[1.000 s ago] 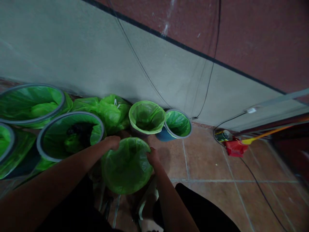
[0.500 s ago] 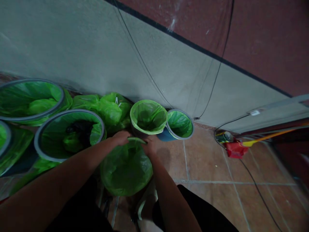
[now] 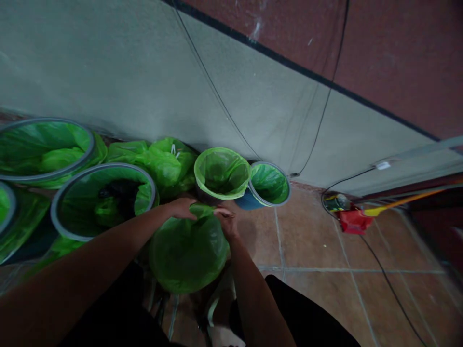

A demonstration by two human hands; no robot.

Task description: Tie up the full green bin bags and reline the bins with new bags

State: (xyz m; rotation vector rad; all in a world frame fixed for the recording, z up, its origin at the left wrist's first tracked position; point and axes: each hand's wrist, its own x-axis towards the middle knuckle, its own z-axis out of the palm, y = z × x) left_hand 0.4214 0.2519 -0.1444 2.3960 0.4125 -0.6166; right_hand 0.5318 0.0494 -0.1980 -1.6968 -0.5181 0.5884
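In front of me a bin lined with a green plastic bag (image 3: 188, 260) stands low between my forearms; the liner covers its rim and hides most of the bin. My left hand (image 3: 183, 208) pinches the liner's far edge from the left. On the right side of that same edge, my right hand (image 3: 226, 219) has its fingers closed on the gathered plastic. Just beyond my hands is another bin with a pale green liner (image 3: 222, 173) folded over its rim. Beside it, a blue bin (image 3: 271, 185) with a grey rim also holds a green liner.
At the left are grey-rimmed bins with green liners (image 3: 104, 205), one holding a black bag (image 3: 121, 195). Knotted green bags (image 3: 166, 166) lean by the wall. A red dustpan (image 3: 356, 220) and a cable (image 3: 392, 289) lie on the tiled floor at right.
The liner's far edge, stretched taut between my hands before, is now bunched upward between them. My right hand has turned slightly and its fingers have curled in. The bins have stayed put.
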